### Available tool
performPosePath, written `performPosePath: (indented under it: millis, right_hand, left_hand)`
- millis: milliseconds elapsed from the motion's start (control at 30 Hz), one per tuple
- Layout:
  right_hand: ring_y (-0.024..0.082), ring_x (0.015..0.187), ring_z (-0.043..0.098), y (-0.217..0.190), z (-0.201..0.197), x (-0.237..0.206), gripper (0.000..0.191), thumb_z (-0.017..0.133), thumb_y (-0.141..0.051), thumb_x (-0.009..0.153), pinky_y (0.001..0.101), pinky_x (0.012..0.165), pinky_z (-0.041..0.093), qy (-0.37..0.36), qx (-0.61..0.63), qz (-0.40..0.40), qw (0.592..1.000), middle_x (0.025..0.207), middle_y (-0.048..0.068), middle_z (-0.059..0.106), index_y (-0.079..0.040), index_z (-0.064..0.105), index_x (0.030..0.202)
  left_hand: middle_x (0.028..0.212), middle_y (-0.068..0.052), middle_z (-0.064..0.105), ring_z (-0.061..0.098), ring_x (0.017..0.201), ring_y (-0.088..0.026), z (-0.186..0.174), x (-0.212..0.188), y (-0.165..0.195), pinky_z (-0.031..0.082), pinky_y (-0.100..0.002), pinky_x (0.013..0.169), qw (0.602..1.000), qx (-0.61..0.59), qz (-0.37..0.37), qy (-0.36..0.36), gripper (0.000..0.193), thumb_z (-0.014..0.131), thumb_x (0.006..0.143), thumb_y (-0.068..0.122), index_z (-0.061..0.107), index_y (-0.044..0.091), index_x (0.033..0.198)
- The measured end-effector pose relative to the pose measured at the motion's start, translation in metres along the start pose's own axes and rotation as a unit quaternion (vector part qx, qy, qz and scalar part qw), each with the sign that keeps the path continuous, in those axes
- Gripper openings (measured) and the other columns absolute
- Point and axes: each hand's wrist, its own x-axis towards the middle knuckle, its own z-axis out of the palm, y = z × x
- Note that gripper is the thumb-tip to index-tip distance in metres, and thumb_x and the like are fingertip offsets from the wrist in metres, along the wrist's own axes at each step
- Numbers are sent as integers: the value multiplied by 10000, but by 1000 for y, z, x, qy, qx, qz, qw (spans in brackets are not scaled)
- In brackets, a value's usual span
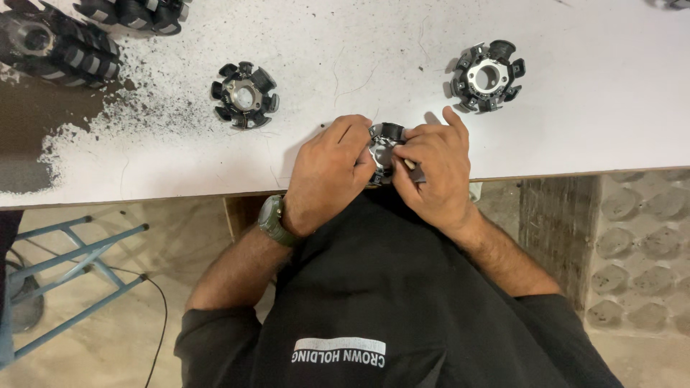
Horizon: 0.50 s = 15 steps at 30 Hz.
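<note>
Near the middle of the frame, at the white table's front edge, a round black-toothed part with a silvery metal core sits mostly hidden between both hands. The left hand, wearing a wristwatch, curls its fingers closed on the part's left side. The right hand pinches its right side, index finger raised. Two similar toothed rings lie higher up, on the scuffed, black-speckled tabletop.

Three small round black-and-silver metal stator cores with radial teeth: one held, two loose on the white table. Two larger black toothed cores top left. One green wristwatch. One blue metal stool.
</note>
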Motion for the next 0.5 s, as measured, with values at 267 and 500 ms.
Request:
performPosePath:
  millis: [267,500]
  right_hand:
    - [269,1096,651,-2,7,0,333,823,58,854,562,1195,390,7,-15,-21,1000,1004,66,645,-70,626,1089]
    - [287,1078,641,-2,3,0,322,815,61,846,549,1189,390,-13,-52,-27,998,1017,85,650,-72,644,1083]
  left_hand:
    - [1196,-151,675,696,994,-335,3,-6,-2,583,-412,809,1000,-3,12,13,165,687,873,24,613,8,1019]
    - [1280,-174,647,684,1050,-353,3,-17,-6,589,-422,865,999,-15,50,8,185,706,874,58,640,24,1043]
